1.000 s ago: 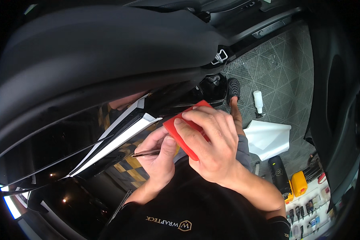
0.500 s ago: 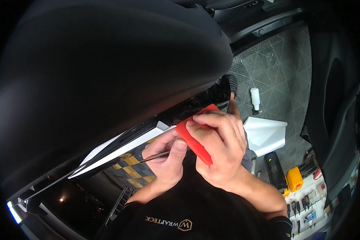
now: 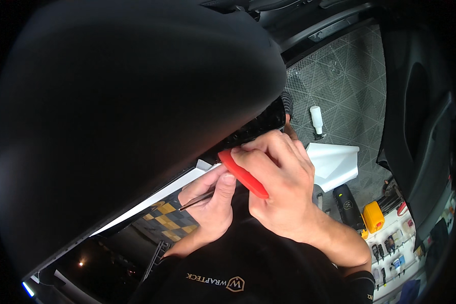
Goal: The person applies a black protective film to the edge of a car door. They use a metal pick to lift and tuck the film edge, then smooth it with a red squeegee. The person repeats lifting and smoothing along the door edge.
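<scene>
A flat red squeegee (image 3: 244,176) is held in my right hand (image 3: 286,190), its fingers bent over the top and its long edge turned toward me. My left hand (image 3: 213,205) is closed around a slim dark stick-like tool (image 3: 193,201), pinched between thumb and fingers. The left fingertips meet the squeegee's far end beside a long white strip (image 3: 152,205). That strip runs along the lower edge of a large matte black curved panel (image 3: 152,91). The squeegee partly hides what lies behind it, so I cannot tell whether it touches the panel.
On the grey tiled floor (image 3: 339,76) to the right lie a white bottle (image 3: 316,119) and a white sheet (image 3: 334,164). Nearer are a black cylindrical tool (image 3: 347,205), a yellow object (image 3: 373,217) and a white rack (image 3: 392,253) of small tools. A black door panel (image 3: 415,111) rises at the right.
The red squeegee has tilted, so it shows more edge and less of its broad face. My right hand has rolled with it. The whole view has shifted slightly; both holds are kept.
</scene>
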The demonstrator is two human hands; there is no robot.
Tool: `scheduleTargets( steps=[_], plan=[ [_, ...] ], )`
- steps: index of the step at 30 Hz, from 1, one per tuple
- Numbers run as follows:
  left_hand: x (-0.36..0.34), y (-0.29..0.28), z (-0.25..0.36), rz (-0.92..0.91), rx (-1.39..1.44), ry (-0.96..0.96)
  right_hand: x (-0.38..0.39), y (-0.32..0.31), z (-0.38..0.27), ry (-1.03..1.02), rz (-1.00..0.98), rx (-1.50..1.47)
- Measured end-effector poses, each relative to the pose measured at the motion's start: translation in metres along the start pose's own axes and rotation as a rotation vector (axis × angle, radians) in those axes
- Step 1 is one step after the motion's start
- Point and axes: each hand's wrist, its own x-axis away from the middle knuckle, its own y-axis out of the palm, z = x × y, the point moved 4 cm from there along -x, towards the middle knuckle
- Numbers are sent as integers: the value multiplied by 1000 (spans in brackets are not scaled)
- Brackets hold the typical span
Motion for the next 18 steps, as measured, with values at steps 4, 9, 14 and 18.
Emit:
scheduleTargets(
  steps=[4,9,14,18],
  plan=[
    [1,0,-1,52,-139,11,-5,0,-5,41,-34,62],
    [3,7,-3,89,95,65,-4,-20,15,159,50,-158],
    [2,8,-8,86,59,113,-5,-26,33,176,-143,-316],
    [10,6,-10,143,24,128,-7,-24,19,147,-250,-334]
  ],
)
